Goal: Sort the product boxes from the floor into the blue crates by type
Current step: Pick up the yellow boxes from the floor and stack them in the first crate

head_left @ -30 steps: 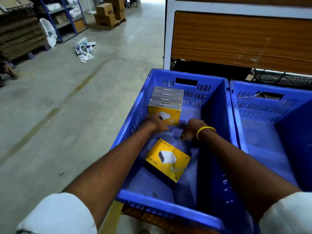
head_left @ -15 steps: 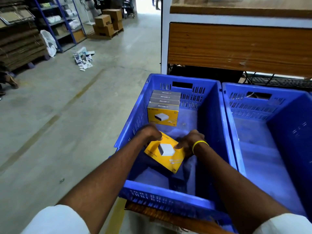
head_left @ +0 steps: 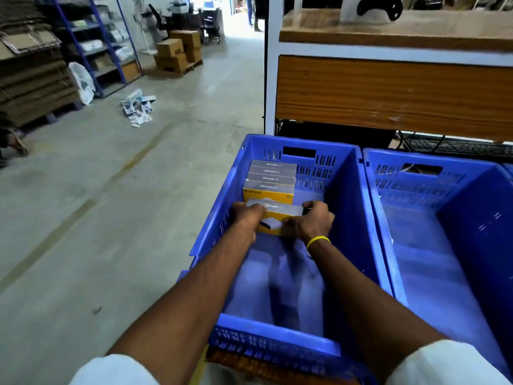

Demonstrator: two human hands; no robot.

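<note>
A yellow product box (head_left: 277, 213) with a grey top stands upright inside the left blue crate (head_left: 344, 190). My left hand (head_left: 247, 216) grips its left end and my right hand (head_left: 312, 222) grips its right end. The box sits just in front of a row of several matching yellow boxes (head_left: 270, 179) lined up at the crate's far left. A second blue crate (head_left: 485, 212) stands to the right and holds no boxes. More product boxes (head_left: 137, 107) lie scattered on the floor at the far left.
A wooden shelf unit (head_left: 388, 90) with a white frame rises right behind the crates. Stacked flat cardboard (head_left: 30, 76), blue shelving (head_left: 102, 37) and brown cartons (head_left: 177, 51) line the far left. Open concrete floor (head_left: 97, 218) lies to the left.
Both hands picked the yellow box up from lying flat on the crate floor, turned it upright and moved it back against the row of boxes.
</note>
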